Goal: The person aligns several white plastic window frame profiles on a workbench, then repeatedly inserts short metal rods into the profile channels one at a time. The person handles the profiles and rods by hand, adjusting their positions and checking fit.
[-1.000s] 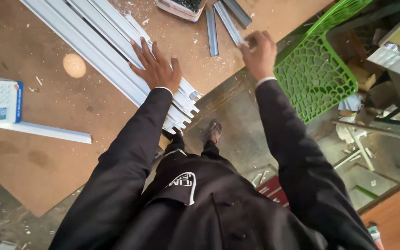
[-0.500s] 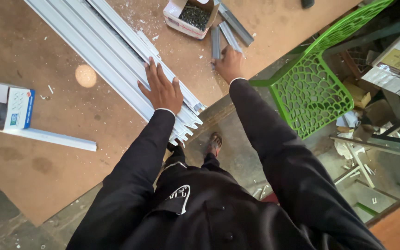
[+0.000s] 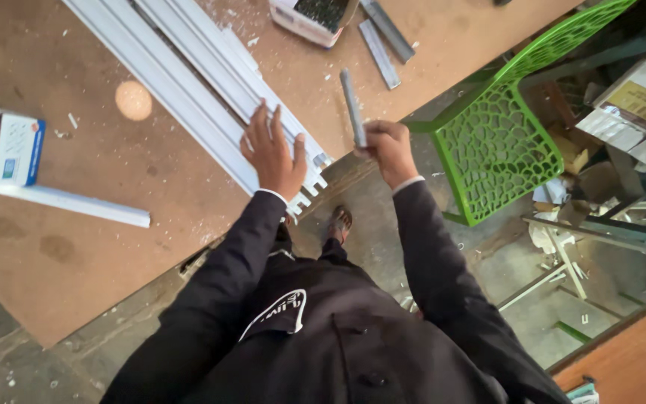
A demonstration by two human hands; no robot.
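Observation:
My left hand (image 3: 274, 153) lies flat, fingers spread, on the near end of a bundle of long white aluminium profiles (image 3: 181, 75) that runs diagonally across the brown board table (image 3: 76, 224). My right hand (image 3: 389, 148) is closed around a short grey metal strip (image 3: 351, 105), held upright just off the table's edge. Two more short grey strips (image 3: 383, 45) rest on the table further back, beside a white box of small dark parts (image 3: 312, 19).
A green perforated plastic chair (image 3: 502, 142) stands right of the table. A white and blue box (image 3: 5, 150) sits on a short white profile (image 3: 76, 203) at the left. Clutter, packages and metal frames fill the floor at the right. My foot (image 3: 339, 221) shows below.
My right hand has lifted one short grey strip off the table and drawn it back toward me. My left hand stays pressed on the profiles.

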